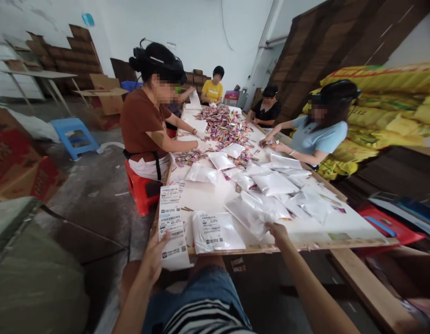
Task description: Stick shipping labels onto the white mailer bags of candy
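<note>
A strip of printed shipping labels (170, 226) is gripped in my left hand (154, 257), hanging beside the table's near left edge. My right hand (276, 233) pinches the near corner of a white plastic mailer bag (248, 212) on the table (326, 239). Between my hands lies a labelled mailer bag (215, 232), its printed label facing up. Behind the gripped bag is a heap of filled white mailer bags (272, 181), without labels that I can see.
Small colourful packets (225, 125) are piled along the table's middle. Several people sit around it, one in brown at left (145, 111), one in light blue at right (317, 130). A blue stool (74, 134) stands left; yellow sacks (385, 116) are stacked right.
</note>
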{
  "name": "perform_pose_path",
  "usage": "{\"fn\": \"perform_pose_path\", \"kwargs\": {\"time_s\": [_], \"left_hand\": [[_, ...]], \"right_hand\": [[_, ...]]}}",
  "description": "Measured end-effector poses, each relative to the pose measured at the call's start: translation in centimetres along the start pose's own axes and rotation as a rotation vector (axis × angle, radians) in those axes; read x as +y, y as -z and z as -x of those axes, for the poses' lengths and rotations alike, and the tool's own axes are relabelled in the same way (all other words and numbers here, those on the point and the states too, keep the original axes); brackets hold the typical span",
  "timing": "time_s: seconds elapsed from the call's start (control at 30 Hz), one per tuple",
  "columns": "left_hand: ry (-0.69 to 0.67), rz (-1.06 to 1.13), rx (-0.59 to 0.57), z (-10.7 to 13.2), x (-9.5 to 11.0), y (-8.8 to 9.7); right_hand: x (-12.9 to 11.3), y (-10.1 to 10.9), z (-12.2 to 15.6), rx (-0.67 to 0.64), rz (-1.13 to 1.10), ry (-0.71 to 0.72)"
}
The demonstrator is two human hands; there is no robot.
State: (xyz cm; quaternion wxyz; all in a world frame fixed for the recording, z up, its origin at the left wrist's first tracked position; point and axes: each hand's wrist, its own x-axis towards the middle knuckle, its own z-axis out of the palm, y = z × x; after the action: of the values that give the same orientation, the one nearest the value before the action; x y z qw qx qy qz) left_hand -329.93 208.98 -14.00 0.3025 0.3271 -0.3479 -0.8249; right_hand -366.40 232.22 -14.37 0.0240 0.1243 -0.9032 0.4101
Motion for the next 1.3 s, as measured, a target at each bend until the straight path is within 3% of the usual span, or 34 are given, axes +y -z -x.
{"fn": "perform_pose_path", "kwargs": {"time_s": [0.1,0.17,0.23,0.27,0.33,0.43,0.53,0.67,0.73,0.8,0.9,1.0,1.13,1.2,1.3], "left_hand": [[-0.006,-0.019,0.014,-0.1,-0.2,-0.5],[-0.005,-0.01,0.034,0.1,-0.1,-0.6],[-0.003,0.004,0.042,0.4,-0.1,-0.6],[-0.005,0.007,0.046,0.6,-0.1,-0.7],[-0.006,0.002,0.049,0.9,-0.2,-1.0],[-0.011,-0.025,0.048,1.4,-0.4,-1.6],[-0.028,-0.052,0.025,1.9,-0.5,-2.1],[-0.041,-0.053,-0.037,2.4,-0.7,-2.8],[-0.069,-0.043,-0.059,2.3,-1.0,-3.0],[-0.095,-0.059,-0.086,1.9,-1.5,-3.1],[-0.065,-0.161,-0.111,1.4,-2.5,-2.9],[0.047,-0.077,-0.127,1.6,-2.8,-3.0],[0.216,0.184,-0.056,1.5,-2.0,-4.2],[0.165,0.156,0.064,0.6,-1.6,-4.6],[0.021,0.157,0.273,-1.7,-1.0,-3.6]], "right_hand": [[-3.6,2.6,-2.3,0.104,0.039,0.105],[-6.7,3.9,-3.7,0.231,0.1,0.374],[-9.3,3.6,-3.8,0.247,0.149,0.747],[-10.1,2.6,-3.1,0.184,0.152,0.914],[-10.5,-0.8,-0.5,-0.06,0.114,1.145],[-8.9,-7.2,4.5,-0.43,0.122,1.332],[-7.6,-11.5,7.1,-0.521,0.162,1.335],[-8.9,-12.6,7.0,-0.653,0.098,1.499],[-10.4,-12.0,7.5,-0.607,-0.029,1.452],[-12.0,-10.8,9.2,-0.552,-0.208,1.22],[-13.6,-9.0,13.1,-0.653,-0.385,0.919],[-13.5,-8.2,16.5,-0.627,-0.407,0.929],[-13.0,-7.5,18.6,-0.548,-0.361,1.121],[-13.7,-6.0,18.5,-0.536,-0.37,1.176],[-15.6,-2.6,15.4,-0.477,-0.517,1.008]]}}
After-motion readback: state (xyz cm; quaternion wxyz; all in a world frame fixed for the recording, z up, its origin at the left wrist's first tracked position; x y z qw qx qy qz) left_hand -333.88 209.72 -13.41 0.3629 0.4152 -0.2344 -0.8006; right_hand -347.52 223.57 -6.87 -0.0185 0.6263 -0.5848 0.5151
